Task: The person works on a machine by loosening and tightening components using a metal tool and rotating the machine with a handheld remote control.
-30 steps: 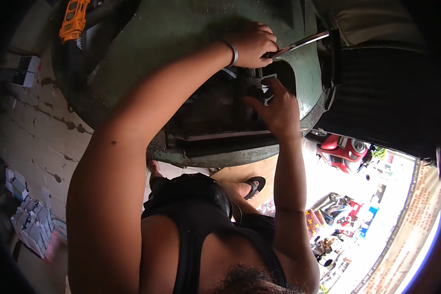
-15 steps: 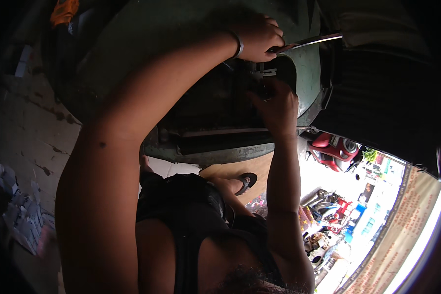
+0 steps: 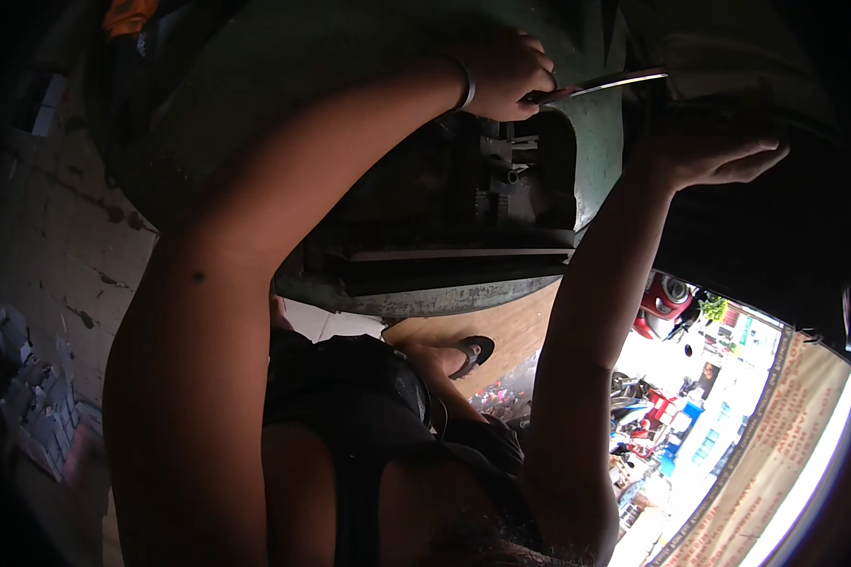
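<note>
My left hand, with a pale band at its wrist, is closed round the dark end of a thin, curved metal strip. The strip's shiny length points right, past the rim of a large dark green machine. Below this hand an opening shows grey metal parts inside, partly in shadow. My right hand is off the machine, at the right, in front of dark hanging cloth. Its fingers look stretched out, with nothing visible in them; shadow hides their far side.
A tan board lies on the floor below the machine, with a sandalled foot on it. White blocks or papers are piled at the left. Beyond the opening at the right stand a red motorbike and a printed banner.
My right hand has left the machine's opening and moved right and slightly up, uncovering the metal parts. My left hand keeps its grip on the strip, almost unmoved.
</note>
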`<state>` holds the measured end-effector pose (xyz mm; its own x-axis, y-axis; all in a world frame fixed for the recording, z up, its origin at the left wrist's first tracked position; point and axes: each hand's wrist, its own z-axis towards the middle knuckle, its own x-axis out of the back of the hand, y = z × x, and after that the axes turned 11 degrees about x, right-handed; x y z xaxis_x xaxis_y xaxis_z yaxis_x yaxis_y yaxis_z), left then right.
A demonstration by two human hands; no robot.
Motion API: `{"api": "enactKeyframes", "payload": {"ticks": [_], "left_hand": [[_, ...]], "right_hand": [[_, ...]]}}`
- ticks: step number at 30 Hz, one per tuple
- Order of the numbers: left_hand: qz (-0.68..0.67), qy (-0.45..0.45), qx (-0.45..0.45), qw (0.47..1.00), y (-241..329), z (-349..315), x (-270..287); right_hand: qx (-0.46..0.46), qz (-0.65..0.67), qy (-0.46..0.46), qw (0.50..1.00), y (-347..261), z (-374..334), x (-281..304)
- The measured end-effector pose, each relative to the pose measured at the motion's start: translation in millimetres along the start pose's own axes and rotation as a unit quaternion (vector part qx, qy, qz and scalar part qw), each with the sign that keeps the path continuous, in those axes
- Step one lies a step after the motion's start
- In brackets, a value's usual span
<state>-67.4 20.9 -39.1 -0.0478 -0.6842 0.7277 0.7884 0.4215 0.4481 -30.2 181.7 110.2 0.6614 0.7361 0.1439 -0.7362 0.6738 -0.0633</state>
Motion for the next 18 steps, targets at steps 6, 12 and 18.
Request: {"api": "enactKeyframes", "payload": {"ticks": [6, 12, 18], "left_hand": [[0.017, -0.006, 0.014, 1.0, 0.2, -2.5, 1.4], [-0.006, -0.01, 0.006, 1.0, 0.1, -1.5, -2.2], [-0.001, 0.002, 0.008, 1.0, -1.8, -2.3, -1.4]], "right_hand": [[0.003, 0.081, -0.033, 0.996, 24.8, -7.1, -40.1], [0.058, 0.051, 0.035, 0.996, 11.1, 7.8, -38.5], [0.062, 0.01, 0.062, 0.996, -3.3, 15.6, -51.1]]}}
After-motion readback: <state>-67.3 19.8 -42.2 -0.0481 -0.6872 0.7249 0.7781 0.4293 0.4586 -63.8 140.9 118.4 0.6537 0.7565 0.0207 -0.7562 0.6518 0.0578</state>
